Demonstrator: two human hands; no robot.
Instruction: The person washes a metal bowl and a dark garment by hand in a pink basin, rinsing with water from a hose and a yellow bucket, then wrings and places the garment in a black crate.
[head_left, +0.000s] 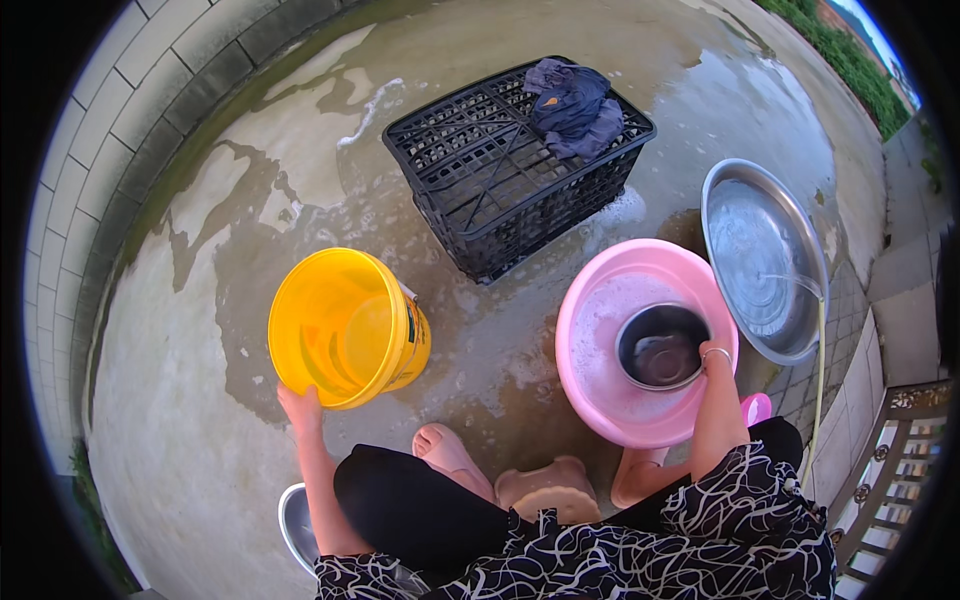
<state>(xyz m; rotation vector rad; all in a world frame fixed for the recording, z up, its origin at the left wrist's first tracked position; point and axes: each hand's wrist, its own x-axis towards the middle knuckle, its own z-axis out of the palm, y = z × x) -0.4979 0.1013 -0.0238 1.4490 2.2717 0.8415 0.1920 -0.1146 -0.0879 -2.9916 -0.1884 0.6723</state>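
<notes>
My left hand (301, 411) grips the near rim of a yellow plastic bucket (337, 330), which leans with its mouth towards me and shows no contents besides a wet sheen. On the other side, my right hand (716, 356) holds the rim of a small metal bowl (664, 346). That bowl is inside a pink plastic basin (592, 397) of sudsy water. How much liquid the bowl carries is hard to tell.
An upturned black plastic crate (480, 165) bears a wet dark cloth (574, 105). A hose (819, 375) runs water into a large metal basin (709, 184). Near my feet are a small pink stool (544, 487), a pink handle (757, 408) and another metal basin (296, 525). The concrete floor (187, 367) is wet.
</notes>
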